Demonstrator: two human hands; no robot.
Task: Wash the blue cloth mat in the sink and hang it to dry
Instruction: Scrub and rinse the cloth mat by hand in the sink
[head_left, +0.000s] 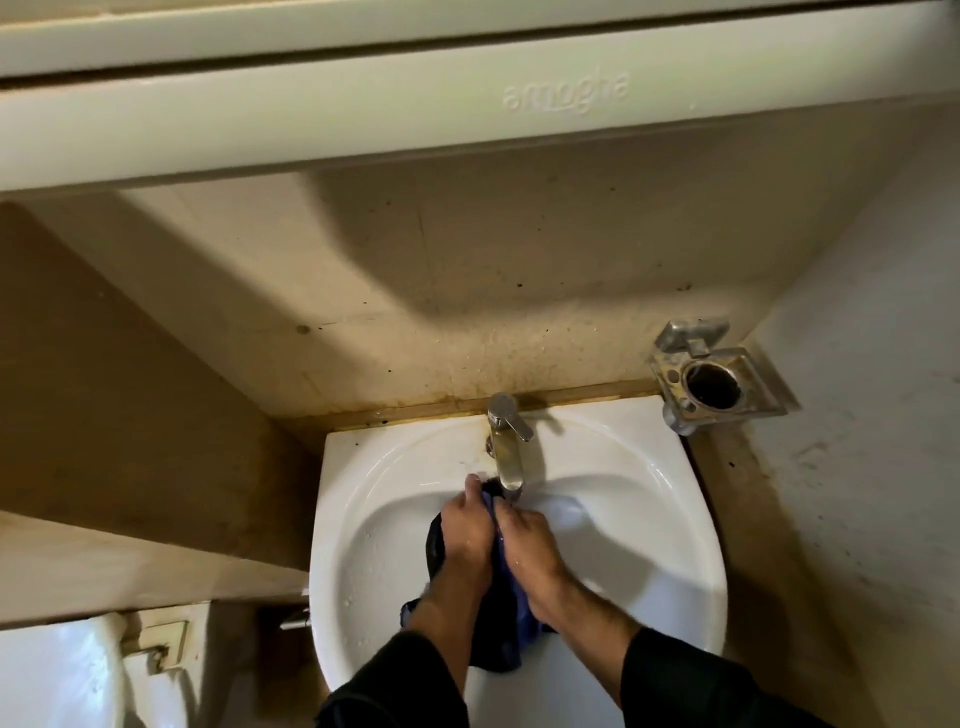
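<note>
Under the chrome metal tap (505, 447), both hands grip the bunched, wet blue cloth mat (501, 618) w/ curled fingers: left hand (466, 525), right hand (525, 543), over the white ceramic sink (670, 519).

The raised word "amogha", seen upside down from the head camera, stands on the pale cabinet (566, 96) mounted above the sink (649, 467).

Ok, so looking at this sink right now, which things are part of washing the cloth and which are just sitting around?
Part of the job:
blue cloth mat, gripped by both the left hand and the right hand
sink
tap, cloth bunched under its spout

Just there:
metal holder on the right wall
wall cabinet above
</note>
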